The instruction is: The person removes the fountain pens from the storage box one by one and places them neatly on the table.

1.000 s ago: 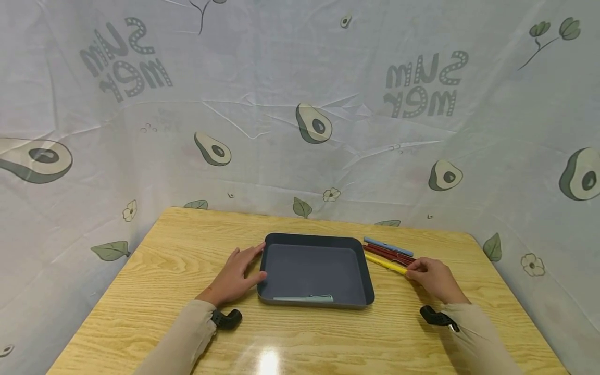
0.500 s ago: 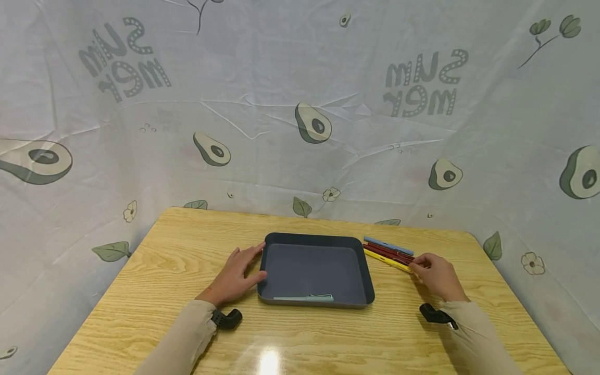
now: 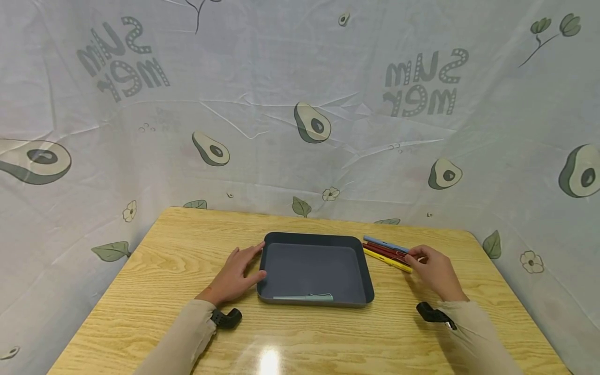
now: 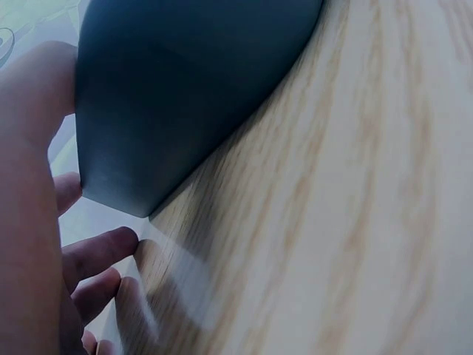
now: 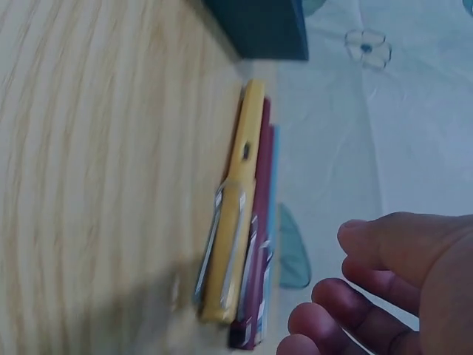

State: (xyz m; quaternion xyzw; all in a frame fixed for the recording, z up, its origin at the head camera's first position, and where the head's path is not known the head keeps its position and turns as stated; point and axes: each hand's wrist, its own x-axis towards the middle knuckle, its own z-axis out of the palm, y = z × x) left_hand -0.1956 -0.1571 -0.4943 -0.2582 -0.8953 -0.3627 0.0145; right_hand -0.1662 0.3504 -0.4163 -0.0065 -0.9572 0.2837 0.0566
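A dark grey rectangular tray (image 3: 314, 265) lies on the table, with a mint-green pen (image 3: 304, 298) along its near inner side. My left hand (image 3: 236, 273) rests at the tray's left side, fingers spread; in the left wrist view the thumb touches the tray's outer wall (image 4: 185, 89). Right of the tray lie a yellow pen (image 3: 386, 260), dark red pens (image 3: 380, 250) and a blue pen (image 3: 385, 243), side by side. My right hand (image 3: 435, 271) hovers by their right ends. In the right wrist view its fingers stand apart from the yellow pen (image 5: 240, 192), holding nothing.
The wooden table (image 3: 300, 338) ends at a hanging white cloth (image 3: 262, 172) printed with avocados and leaves. In the right wrist view a corner of the tray (image 5: 262, 29) stands just beyond the pens.
My right hand has moved from the yellow pen's right end toward the far side, by the red and blue pens. The yellow pen's end now shows uncovered. The left hand stays at the tray.
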